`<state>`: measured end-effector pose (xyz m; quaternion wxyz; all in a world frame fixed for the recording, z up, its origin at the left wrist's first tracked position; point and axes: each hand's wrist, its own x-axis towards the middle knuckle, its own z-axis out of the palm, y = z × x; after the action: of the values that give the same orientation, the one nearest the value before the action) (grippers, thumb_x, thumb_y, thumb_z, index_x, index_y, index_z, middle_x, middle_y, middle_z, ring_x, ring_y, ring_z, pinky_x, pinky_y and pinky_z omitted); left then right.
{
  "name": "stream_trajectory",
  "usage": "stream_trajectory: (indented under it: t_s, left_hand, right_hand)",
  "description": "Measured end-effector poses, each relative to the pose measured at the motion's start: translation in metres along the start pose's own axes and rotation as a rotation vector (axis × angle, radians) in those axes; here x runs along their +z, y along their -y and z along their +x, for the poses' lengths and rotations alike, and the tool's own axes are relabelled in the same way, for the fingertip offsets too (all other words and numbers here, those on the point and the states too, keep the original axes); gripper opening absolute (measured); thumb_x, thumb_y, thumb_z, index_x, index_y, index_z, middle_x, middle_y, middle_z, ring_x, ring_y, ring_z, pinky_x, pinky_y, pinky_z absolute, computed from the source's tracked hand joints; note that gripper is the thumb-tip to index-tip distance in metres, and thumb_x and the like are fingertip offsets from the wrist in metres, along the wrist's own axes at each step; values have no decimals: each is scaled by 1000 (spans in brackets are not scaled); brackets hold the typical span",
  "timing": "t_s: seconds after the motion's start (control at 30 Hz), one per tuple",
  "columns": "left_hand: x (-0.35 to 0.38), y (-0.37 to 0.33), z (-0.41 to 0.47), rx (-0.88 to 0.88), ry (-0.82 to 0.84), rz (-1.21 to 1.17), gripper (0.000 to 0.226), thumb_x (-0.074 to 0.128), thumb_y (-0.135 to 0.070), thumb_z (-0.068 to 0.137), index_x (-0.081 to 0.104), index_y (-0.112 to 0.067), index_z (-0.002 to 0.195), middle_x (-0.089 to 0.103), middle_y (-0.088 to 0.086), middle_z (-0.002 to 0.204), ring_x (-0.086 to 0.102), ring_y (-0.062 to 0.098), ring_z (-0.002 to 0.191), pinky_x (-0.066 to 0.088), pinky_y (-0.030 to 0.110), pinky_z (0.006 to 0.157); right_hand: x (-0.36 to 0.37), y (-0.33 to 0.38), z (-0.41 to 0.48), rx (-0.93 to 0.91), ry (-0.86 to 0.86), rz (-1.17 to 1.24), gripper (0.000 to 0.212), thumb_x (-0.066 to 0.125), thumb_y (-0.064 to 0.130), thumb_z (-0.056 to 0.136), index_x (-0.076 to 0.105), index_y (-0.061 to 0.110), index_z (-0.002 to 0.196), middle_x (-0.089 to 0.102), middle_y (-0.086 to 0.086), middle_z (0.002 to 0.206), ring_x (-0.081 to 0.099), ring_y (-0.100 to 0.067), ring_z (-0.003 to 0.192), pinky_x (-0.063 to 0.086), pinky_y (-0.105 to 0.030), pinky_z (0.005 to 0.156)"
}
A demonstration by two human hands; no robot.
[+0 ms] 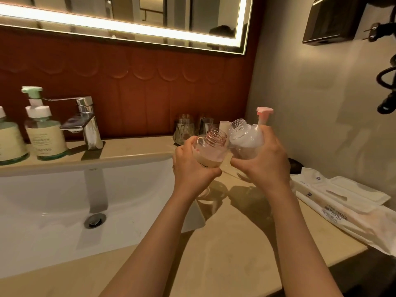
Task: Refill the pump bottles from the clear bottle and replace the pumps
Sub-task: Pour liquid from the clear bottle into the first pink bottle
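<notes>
Two bottles held up at frame centre, above the table edge right of the sink. Left hand (194, 166) wrapped around a pinkish pump bottle (211, 150), fingers closed on its body; neck threaded, open, no pump on it. Pale cream liquid low in the bottle, level near the label line, upper part see-through. Right hand (264, 161) gripping the clear bottle (246, 137), fingers closed round its lower half; bottle tilted left, its open threaded mouth just beside and slightly above the pump bottle's neck. Whitish contents or foam clinging inside the clear bottle; amount hard to judge. Pink pump head (264, 111) poking up behind the right hand; cannot tell what it sits on.

Left of frame: two green-tinted pump bottles (46, 133) with cream labels and white collars, pumps fitted, standing on the ledge beside a chrome faucet (84, 120). Two drinking glasses (185, 128) at the back, behind the held bottles.

Table (214, 243) beige stone, glossy. White sink (64, 200) with metal drain at lower left. Wet-wipes pack (342, 200) at right. Red-brown panelled wall, lit mirror (128, 20) across the top.
</notes>
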<state>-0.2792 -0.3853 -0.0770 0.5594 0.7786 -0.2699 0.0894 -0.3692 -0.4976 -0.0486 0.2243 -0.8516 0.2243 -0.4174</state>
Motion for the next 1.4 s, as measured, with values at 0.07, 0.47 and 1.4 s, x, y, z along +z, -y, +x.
stream_trajectory:
  t_s: [0.07,0.47,1.4]
  left_hand:
    - [1,0,1,-10,51,-44,94,82,-15,60,31,-25,138,35,2,136,37,20,124,40,39,102]
    - [16,3,3,-44,262,-173,101,83,-24,47,36,-25,136,44,2,131,47,20,114,48,44,94]
    - [16,12,3,-70,275,-302,91,85,-12,57,37,-25,133,46,3,131,49,19,114,46,25,82]
  right_hand:
    - [0,0,-1,-16,6,-65,88,82,37,64,34,22,137,49,-3,130,49,-24,115,45,-46,96]
    - [-21,-9,8,-66,-27,-308,85,80,31,69,34,22,140,45,-3,135,38,-25,123,27,-39,102]
    - [-30,8,13,-143,31,-474,87,79,31,68,31,25,141,42,-1,137,34,-25,127,19,-48,109]
